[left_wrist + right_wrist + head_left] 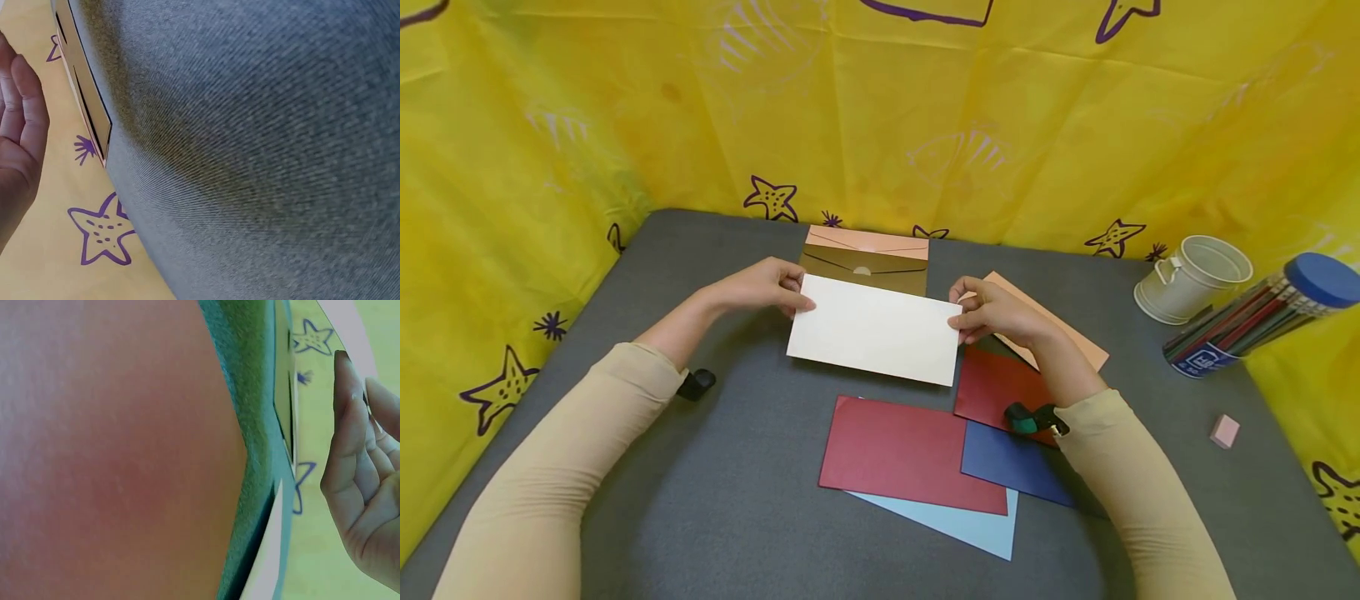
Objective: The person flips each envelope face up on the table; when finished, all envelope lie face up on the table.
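A plain white envelope (874,330) is held up over the table between both hands, its flap side out of sight. At its upper left corner, the left hand (765,287) pinches the edge with the thumb on the near face. The right hand (996,311) pinches the right edge in the same way. Behind the white envelope lie a brown envelope (865,268) and a peach envelope (868,240), flaps showing. In the right wrist view, the right hand (369,481) has thumb and fingers on the edge; the left wrist view shows only part of the left hand (22,119).
Nearer lie a dark pink envelope (895,454), a light blue one (977,527), a blue one (1007,462) and a red one (992,387). A peach envelope (1067,329) lies under the right forearm. At right stand a white mug (1176,292), a pencil tub (1247,321) and an eraser (1225,432).
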Motion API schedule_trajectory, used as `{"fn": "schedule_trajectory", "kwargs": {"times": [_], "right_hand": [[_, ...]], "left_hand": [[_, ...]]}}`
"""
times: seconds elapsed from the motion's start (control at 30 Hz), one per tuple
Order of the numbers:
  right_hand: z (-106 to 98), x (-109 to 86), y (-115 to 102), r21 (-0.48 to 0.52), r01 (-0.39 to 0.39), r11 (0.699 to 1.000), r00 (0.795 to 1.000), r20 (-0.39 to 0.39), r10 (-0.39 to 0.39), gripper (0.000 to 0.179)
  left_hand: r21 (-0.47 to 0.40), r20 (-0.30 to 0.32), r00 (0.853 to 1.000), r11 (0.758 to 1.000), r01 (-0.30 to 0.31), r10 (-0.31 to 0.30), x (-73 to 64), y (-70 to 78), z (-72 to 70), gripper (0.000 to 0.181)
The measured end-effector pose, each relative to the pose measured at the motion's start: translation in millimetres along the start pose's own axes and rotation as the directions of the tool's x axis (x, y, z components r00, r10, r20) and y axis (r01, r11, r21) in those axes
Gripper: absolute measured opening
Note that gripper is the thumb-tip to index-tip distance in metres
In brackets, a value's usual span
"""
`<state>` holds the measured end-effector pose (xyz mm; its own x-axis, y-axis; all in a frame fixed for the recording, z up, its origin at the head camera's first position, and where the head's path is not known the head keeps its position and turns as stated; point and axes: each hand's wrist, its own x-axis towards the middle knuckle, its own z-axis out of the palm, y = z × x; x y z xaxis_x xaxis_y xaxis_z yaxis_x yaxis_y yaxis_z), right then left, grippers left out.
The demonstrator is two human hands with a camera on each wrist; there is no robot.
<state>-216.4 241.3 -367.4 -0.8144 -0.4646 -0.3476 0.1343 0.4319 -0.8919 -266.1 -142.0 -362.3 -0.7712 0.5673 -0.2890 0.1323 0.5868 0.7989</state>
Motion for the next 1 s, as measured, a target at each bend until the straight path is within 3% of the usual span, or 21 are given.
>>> {"fn": "schedule_trajectory", "kwargs": {"times": [0.13, 0.33, 0.53, 0.8, 0.9, 1.0], "right_hand": [[-4.2, -0.9, 3.0, 0.033, -0.008, 0.999, 1.000, -0.030, 0.009, 0.025], [-2.6, 0.8, 6.2, 0.097, -0.023, 0.995, 0.996, -0.083, 0.032, 0.029], [0.0, 3.0, 6.5, 0.171, -0.016, 0.985, 0.976, -0.210, 0.053, 0.034], [1.4, 4.1, 2.3, 0.207, 0.063, 0.976, 0.929, -0.370, 0.019, 0.027], [2.5, 4.2, 1.3, 0.255, 0.120, 0.959, 0.918, -0.396, -0.010, 0.017], [4.4, 3.2, -0.4, 0.337, 0.194, 0.921, 0.915, -0.401, -0.046, 0.010]], "left_hand": [[-0.101, -0.002, 1.000, 0.995, -0.002, 0.002, 0.9, -3.0, 1.0, 0.021], [-0.149, -0.002, 1.000, 0.989, 0.004, -0.005, 1.4, -8.2, 2.7, 0.017], [-0.172, -0.110, 0.993, 0.985, 0.019, -0.038, 3.1, -10.0, 0.9, 0.022], [-0.238, -0.287, 0.954, 0.971, 0.017, -0.087, 4.5, -6.5, -4.7, 0.033], [-0.310, -0.346, 0.933, 0.951, -0.015, -0.098, 4.5, -5.5, -5.6, 0.030], [-0.389, -0.393, 0.916, 0.918, -0.083, -0.083, 4.7, -5.7, -6.8, 0.016]]}}
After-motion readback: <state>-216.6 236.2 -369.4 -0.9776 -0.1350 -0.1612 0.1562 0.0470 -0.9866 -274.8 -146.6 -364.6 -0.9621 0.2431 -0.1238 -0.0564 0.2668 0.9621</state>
